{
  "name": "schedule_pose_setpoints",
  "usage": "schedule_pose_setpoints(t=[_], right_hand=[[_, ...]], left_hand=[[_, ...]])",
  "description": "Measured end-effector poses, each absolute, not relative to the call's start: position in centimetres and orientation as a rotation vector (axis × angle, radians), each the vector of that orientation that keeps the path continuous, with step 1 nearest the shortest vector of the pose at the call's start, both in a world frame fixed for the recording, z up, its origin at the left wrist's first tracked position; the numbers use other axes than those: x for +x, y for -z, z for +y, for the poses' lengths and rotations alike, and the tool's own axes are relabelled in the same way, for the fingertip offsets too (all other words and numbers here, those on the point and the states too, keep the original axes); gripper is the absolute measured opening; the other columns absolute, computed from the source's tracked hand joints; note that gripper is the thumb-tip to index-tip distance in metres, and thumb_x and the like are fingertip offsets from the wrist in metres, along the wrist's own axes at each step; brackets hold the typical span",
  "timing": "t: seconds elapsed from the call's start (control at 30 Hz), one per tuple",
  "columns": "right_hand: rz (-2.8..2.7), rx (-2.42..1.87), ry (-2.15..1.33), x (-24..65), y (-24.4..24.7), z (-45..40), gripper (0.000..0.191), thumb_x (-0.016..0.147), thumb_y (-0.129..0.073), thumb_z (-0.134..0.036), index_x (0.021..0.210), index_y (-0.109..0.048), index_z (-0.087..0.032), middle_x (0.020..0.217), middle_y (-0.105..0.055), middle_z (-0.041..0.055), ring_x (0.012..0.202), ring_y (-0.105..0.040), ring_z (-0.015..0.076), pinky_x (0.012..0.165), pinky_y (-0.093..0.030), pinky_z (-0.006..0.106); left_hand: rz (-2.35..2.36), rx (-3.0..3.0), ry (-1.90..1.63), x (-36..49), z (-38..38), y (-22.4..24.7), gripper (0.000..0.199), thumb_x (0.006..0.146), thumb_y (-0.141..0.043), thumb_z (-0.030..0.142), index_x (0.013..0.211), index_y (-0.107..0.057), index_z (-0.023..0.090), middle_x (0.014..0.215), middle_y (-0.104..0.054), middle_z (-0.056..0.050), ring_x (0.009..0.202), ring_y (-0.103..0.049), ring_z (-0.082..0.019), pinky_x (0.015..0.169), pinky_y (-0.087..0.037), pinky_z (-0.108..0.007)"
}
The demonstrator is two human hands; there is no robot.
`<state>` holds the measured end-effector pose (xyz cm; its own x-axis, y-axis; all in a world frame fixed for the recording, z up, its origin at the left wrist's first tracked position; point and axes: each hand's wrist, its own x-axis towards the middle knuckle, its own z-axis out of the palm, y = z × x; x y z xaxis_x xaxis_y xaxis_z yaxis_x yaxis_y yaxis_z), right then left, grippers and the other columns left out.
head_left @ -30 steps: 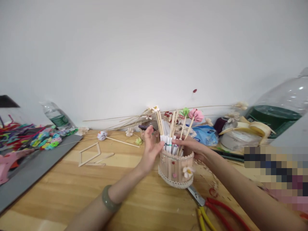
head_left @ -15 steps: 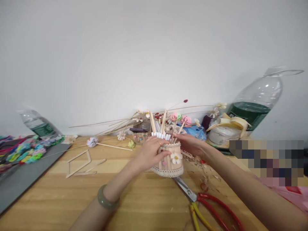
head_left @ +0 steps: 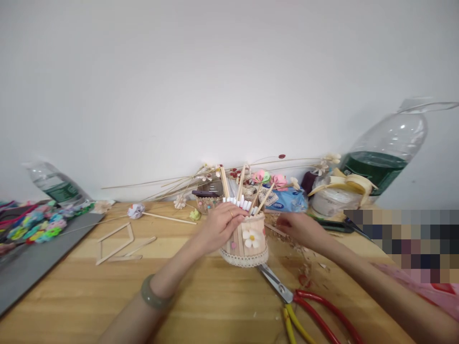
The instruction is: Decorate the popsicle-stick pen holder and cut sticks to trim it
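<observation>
A wooden-stick basket with lace trim and a white flower stands near the middle of the table, filled with sticks and white rolled pieces. My left hand is closed on its left side and rim, a ring on one finger. To the right of the basket, my right hand is low over the table beside wood scraps, its fingertips partly hidden and blurred. Scissors with red and yellow handles lie in front, their tip by the basket's base.
Stick pieces and a paper flower on a stick lie left. A grey board holds colourful pieces. Behind are dried flowers, a blue packet, a banana peel and a large bottle. Another bottle leans far left.
My right hand has moved away from the basket's rim, down and to the right. The basket, with my left hand on it, has shifted slightly left and turned a little.
</observation>
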<state>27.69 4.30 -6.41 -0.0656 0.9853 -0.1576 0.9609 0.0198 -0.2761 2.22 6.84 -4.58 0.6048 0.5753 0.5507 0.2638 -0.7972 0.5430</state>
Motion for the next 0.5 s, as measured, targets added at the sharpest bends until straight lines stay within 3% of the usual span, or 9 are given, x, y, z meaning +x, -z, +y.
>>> schedule_pose_setpoints(t=[0.17,0.37,0.5], right_hand=[[-2.308,-2.259,-0.239,25.4,7.6,4.3,0.024,0.090,-0.054,-0.033,0.105,-0.058,-0.014,0.103,-0.059,0.0060,0.089,-0.059,0.0175,0.078,-0.050,0.038],[-2.281,-2.313,-0.012,26.1,5.4,3.7,0.024,0.092,-0.050,-0.035,0.100,-0.059,-0.014,0.093,-0.061,0.0041,0.081,-0.060,0.0151,0.073,-0.051,0.035],[-2.198,-2.242,0.115,27.7,2.7,0.5,0.026,0.094,-0.041,-0.030,0.098,-0.063,-0.016,0.080,-0.066,0.0090,0.073,-0.063,0.0261,0.063,-0.048,0.039]], left_hand=[[0.688,2.398,-1.152,2.3,6.7,4.6,0.028,0.093,-0.037,0.027,0.097,-0.062,0.017,0.095,-0.067,-0.007,0.092,-0.058,-0.017,0.085,-0.043,-0.032],[0.810,2.288,-1.420,1.7,6.3,3.4,0.020,0.090,-0.043,0.020,0.102,-0.059,0.016,0.097,-0.065,-0.008,0.094,-0.058,-0.017,0.085,-0.044,-0.033],[0.782,2.293,-1.691,1.7,4.5,1.7,0.016,0.087,-0.048,0.013,0.098,-0.059,0.016,0.092,-0.066,-0.007,0.089,-0.060,-0.015,0.080,-0.046,-0.029]])
